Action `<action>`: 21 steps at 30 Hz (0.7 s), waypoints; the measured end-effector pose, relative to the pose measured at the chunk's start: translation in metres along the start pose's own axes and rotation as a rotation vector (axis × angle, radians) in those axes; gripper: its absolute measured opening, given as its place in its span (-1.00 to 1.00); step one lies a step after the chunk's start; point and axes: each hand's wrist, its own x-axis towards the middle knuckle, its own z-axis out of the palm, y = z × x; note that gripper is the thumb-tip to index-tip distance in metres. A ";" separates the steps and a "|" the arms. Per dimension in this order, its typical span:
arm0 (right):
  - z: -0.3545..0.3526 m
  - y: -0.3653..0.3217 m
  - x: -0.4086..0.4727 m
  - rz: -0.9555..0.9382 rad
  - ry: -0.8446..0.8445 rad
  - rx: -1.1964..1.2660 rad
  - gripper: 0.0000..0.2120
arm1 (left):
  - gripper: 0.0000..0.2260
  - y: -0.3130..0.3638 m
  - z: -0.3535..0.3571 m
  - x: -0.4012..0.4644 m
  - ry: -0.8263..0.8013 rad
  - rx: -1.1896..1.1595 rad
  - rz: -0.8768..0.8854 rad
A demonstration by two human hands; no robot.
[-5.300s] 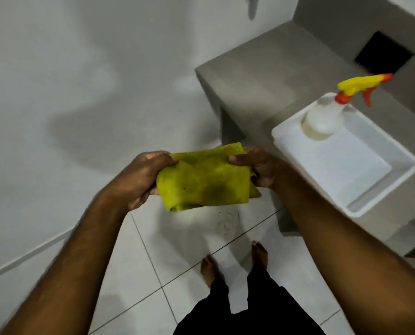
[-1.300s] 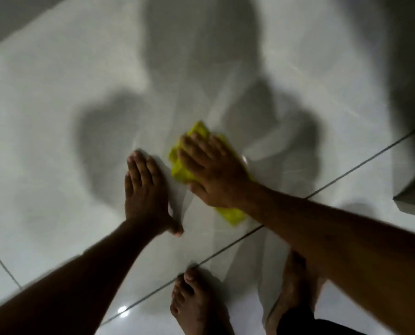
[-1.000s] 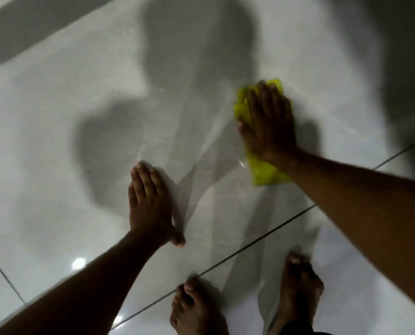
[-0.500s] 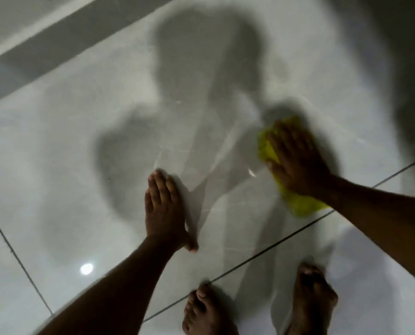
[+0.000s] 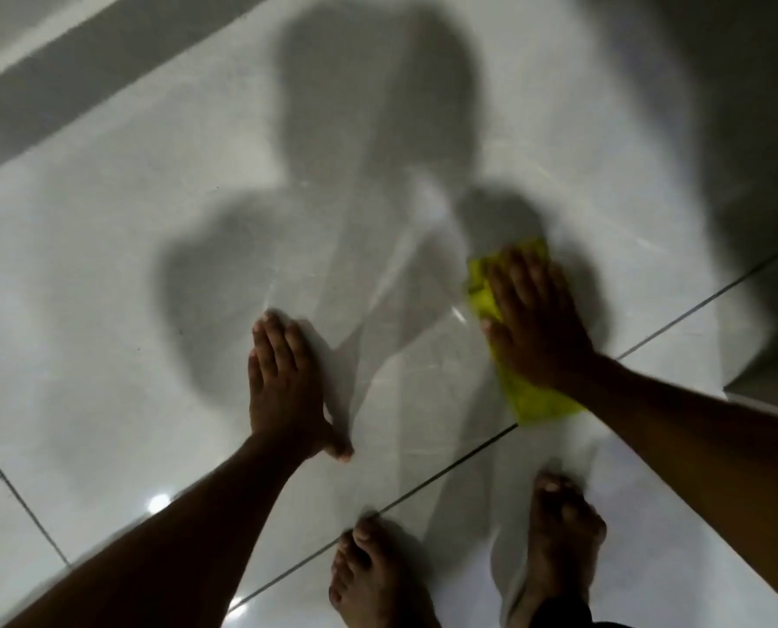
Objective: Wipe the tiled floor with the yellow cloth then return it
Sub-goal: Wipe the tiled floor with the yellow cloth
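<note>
The yellow cloth (image 5: 532, 401) lies flat on the glossy white tiled floor (image 5: 106, 310), right of centre. My right hand (image 5: 536, 324) presses down on it with fingers spread, covering most of it; only its far corner, left edge and near end show. My left hand (image 5: 283, 383) rests flat on the bare tile to the left, fingers together, holding nothing.
My two bare feet (image 5: 559, 537) stand at the bottom, just behind a dark grout line (image 5: 423, 482). The base of a grey concrete bench (image 5: 767, 383) juts in at the right edge. A grey strip (image 5: 83, 83) runs along the floor's far left edge.
My right hand has been sliding the cloth back and forth across the tile, first away to the right, then slightly back toward me. My left hand has stayed planted.
</note>
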 end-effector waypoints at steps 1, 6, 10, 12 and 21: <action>-0.006 -0.007 0.024 0.146 0.023 0.046 -0.34 | 0.63 0.000 0.001 0.001 0.007 -0.003 0.000; -0.001 -0.112 0.067 0.052 0.083 0.123 -0.32 | 0.63 -0.005 0.004 0.002 0.024 0.007 0.010; 0.009 -0.127 -0.007 -0.349 -0.018 0.096 -0.30 | 0.64 -0.004 0.004 0.001 0.031 0.028 0.001; 0.009 -0.103 -0.036 -0.467 -0.078 0.058 -0.29 | 0.66 -0.003 0.002 0.000 0.026 0.034 -0.015; -0.016 -0.093 -0.141 0.782 -0.358 0.429 -0.11 | 0.61 0.005 -0.002 -0.010 0.048 0.089 -0.054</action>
